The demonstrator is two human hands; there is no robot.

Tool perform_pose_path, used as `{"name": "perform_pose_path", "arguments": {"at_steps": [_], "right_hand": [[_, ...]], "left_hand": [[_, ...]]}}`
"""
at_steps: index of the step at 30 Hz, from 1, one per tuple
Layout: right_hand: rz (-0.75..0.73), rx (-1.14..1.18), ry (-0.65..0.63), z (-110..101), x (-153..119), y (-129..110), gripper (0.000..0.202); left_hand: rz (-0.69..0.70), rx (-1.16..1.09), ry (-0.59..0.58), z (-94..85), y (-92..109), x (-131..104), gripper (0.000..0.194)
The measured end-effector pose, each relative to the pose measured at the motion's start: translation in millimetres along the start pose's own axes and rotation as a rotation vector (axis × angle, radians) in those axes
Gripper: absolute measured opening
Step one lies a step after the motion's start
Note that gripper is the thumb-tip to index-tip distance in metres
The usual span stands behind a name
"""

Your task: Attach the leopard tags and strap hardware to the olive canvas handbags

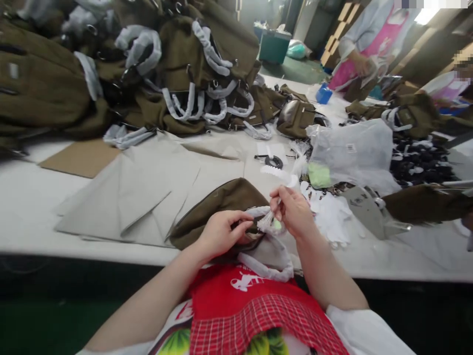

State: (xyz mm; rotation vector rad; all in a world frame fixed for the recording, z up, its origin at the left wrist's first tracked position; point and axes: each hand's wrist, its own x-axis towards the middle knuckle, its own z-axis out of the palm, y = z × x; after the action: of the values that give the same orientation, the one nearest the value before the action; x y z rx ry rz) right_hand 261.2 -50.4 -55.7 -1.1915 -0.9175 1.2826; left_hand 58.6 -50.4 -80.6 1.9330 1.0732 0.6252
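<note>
An olive-brown bag point(218, 207) lies at the table's front edge, close to the red apron. Its handle point(268, 266), wrapped in pale padding, loops down over the edge. My left hand point(227, 231) rests over the bag's right part, thumb and forefinger drawn together beside the handle; what lies between them is hidden. My right hand point(291, 209) is closed in a pinch at the top of a bunch of thin white strings point(268, 224), which hangs over the bag. A small pale green piece point(276, 225) shows behind the strings.
Olive bags point(207, 59) with wrapped handles are piled at the back left. Grey sheets point(148, 192) and brown cardboard point(83, 158) lie left. To the right are a clear plastic bag point(351, 148), white tags point(332, 217) and a metal plate point(373, 209). A person point(369, 54) stands across the table.
</note>
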Motion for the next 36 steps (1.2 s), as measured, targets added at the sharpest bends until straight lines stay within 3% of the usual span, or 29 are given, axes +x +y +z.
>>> {"name": "perform_pose_path", "arguments": {"at_steps": [5,12,16,19,22,26,29,31,32,34,36], "right_hand": [[-0.045,-0.038,-0.014,4,7,8,0.040],[0.001,-0.058,-0.098,8,-2,8,0.041],[-0.012,0.010,-0.034,6,-1,7,0.041],[-0.104,0.020,0.083,-8,5,-1,0.039],[-0.268,-0.056,0.300,-43,22,-14,0.035],[-0.281,-0.570,0.635,-102,40,-32,0.041],[-0.296,-0.854,0.747,-114,25,-37,0.045],[-0.307,-0.908,0.693,-99,1,-36,0.042],[-0.267,-0.869,0.579,-87,-12,-34,0.040],[-0.091,-0.720,0.145,-58,-32,-29,0.042],[-0.006,-0.559,-0.096,-32,-38,-24,0.052]], "left_hand": [[0.061,0.046,-0.015,-1.5,2,-6,0.031],[0.138,0.176,-0.033,2.5,5,-2,0.023],[0.125,0.196,-0.019,5.4,5,-3,0.022],[0.099,0.207,0.026,7.8,1,-5,0.019],[0.088,0.192,0.054,8.4,-2,-7,0.016],[0.079,0.150,0.083,6.8,-1,-9,0.015],[0.058,0.118,0.104,6.3,1,-8,0.016],[0.051,0.108,0.110,6.6,1,-8,0.016],[0.050,0.108,0.112,6.9,0,-8,0.016],[0.051,0.116,0.105,7.5,-1,-7,0.016],[0.060,0.134,0.087,8.1,-2,-7,0.017]]}}
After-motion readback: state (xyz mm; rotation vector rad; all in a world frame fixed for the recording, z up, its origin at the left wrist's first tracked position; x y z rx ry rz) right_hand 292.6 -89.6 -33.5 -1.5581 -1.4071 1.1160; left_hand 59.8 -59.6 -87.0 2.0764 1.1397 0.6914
